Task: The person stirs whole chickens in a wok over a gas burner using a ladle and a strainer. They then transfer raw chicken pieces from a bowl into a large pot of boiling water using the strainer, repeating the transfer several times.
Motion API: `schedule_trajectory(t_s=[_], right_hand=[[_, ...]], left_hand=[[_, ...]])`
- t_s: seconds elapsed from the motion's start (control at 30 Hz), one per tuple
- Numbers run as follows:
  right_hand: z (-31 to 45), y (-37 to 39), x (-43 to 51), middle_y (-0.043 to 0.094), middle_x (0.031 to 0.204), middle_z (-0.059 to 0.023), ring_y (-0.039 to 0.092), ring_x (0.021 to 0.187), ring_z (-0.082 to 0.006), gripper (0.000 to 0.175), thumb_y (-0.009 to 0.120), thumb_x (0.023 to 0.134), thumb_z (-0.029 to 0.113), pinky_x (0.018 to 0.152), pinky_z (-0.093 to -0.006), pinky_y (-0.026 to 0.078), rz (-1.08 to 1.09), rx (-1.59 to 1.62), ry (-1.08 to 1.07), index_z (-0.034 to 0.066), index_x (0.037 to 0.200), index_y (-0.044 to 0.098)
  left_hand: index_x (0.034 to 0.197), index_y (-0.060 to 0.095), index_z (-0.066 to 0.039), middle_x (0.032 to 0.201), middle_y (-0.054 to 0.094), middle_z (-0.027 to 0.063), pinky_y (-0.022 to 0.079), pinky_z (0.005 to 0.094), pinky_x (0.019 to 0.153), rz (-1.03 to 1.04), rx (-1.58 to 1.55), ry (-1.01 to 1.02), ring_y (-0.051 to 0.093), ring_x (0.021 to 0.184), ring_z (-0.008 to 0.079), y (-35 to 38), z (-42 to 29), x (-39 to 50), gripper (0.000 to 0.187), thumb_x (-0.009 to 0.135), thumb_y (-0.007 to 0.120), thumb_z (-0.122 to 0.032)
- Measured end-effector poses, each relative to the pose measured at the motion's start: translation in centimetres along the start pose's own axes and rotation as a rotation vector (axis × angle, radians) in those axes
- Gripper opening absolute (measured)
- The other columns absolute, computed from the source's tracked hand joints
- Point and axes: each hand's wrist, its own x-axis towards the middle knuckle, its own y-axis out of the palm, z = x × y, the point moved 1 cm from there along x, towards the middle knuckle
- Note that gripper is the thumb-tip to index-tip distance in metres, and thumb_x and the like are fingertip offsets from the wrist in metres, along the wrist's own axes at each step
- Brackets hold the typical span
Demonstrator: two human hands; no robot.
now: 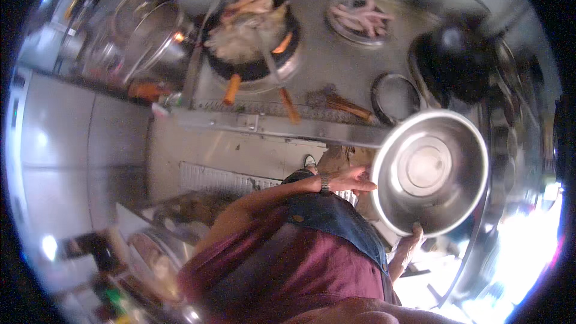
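Observation:
A large, empty stainless steel bowl (424, 167) is tilted so that its inside faces up towards me. My right hand (408, 247) grips its lower rim, the thumb lying over the edge. At the bowl's left rim is my left hand (353, 181), with a metal-banded watch on the wrist; its fingertips meet the rim, and whether they hold it cannot be told. Beyond the bowl stands a black wok (213, 65) filled with pale pieces of meat or poultry, a long-handled utensil (270, 60) resting in it. Farther right, a round dish (360, 42) bears pale pinkish pieces.
A steel counter edge (315, 132) runs across in front of me. On the counter lie a wooden-handled brush or tool (348, 107) and a round sieve or small pan (396, 99). A dark, rounded pot or wok (463, 63) stands behind the bowl. Large metal vessels (153, 31) are at the left.

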Motion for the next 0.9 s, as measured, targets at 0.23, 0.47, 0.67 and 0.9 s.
schedule_trajectory(t_s=[0.23, 0.47, 0.67, 0.9], right_hand=[[11.3, 10.5, 5.8, 0.053, 0.108, -0.0139, 0.049, 0.097, -0.0242, 0.063, 0.058, 0.08, 0.043, 0.089, -0.0365, 0.037, 0.362, -0.599, -0.242, -0.0023, 0.122, 0.047], [23.8, 24.9, 17.9, 0.053, 0.113, -0.0095, 0.051, 0.1, -0.0156, 0.067, 0.06, 0.081, 0.041, 0.078, -0.0285, 0.045, 0.659, -0.562, -0.509, 0.0059, 0.134, 0.04], [27.2, 44.3, 27.0, 0.049, 0.126, -0.0125, 0.049, 0.11, -0.0179, 0.065, 0.063, 0.079, 0.031, 0.094, -0.0299, 0.037, 0.988, -0.944, -1.026, 0.0064, 0.134, 0.04], [24.4, 60.3, 30.4, 0.031, 0.142, -0.0038, 0.035, 0.125, -0.0289, 0.079, 0.069, 0.071, 0.04, 0.099, -0.0434, 0.037, 1.017, -1.632, -2.214, 0.0283, 0.138, 0.029]], left_hand=[[0.1, 0.061, -0.003, 0.098, 0.065, 0.0071, 0.048, 0.0332, 0.071, -0.614, -0.083, 0.029, 0.06, 0.082, 0.0182, -5.7, -0.3, -1.3, 0.031, 0.084, 0.057, -0.03], [0.094, 0.063, -0.003, 0.087, 0.065, 0.0104, 0.048, 0.0354, 0.069, -0.818, 0.269, -0.072, 0.061, 0.08, 0.0214, -10.0, 5.4, 0.7, 0.03, 0.079, 0.055, -0.028], [0.099, 0.06, 0.006, 0.091, 0.064, 0.0117, 0.046, 0.0329, 0.076, -1.141, -0.183, -0.07, 0.059, 0.083, 0.0207, -7.4, 2.8, 2.4, 0.04, 0.071, 0.062, -0.023], [0.098, 0.059, 0.005, 0.09, 0.062, 0.0091, 0.045, 0.0318, 0.073, -1.472, -0.325, -0.29, 0.057, 0.081, 0.0194, -3.7, -1.9, 4.6, 0.037, 0.072, 0.061, -0.022]])
